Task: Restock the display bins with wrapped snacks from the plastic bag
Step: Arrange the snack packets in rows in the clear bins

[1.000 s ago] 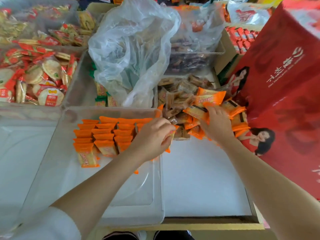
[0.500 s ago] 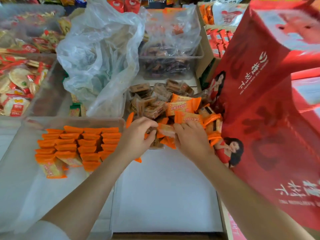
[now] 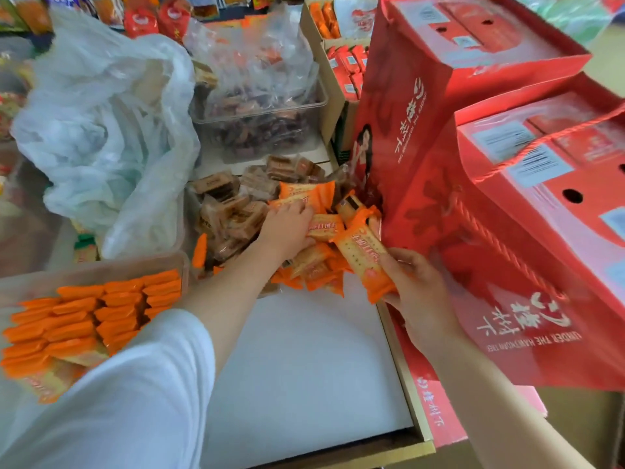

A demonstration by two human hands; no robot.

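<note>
Nearby, a clear bin at left held rows of orange snacks. Farther right, the left hand pressed the snack pile; the right hand gripped one packet.

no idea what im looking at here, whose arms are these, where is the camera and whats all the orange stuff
There is no machine here. These are a person's two bare arms, filmed by a wide-angle camera worn on the head, looking down at a shop display.

The right hand grips one orange snack packet. The left hand reaches into a loose pile of orange packets, lying next to brown wrapped snacks on a white tray.

At left, a clear bin holds neat rows of orange packets. Behind it sits a crumpled plastic bag. Red gift boxes stand at right.
</note>
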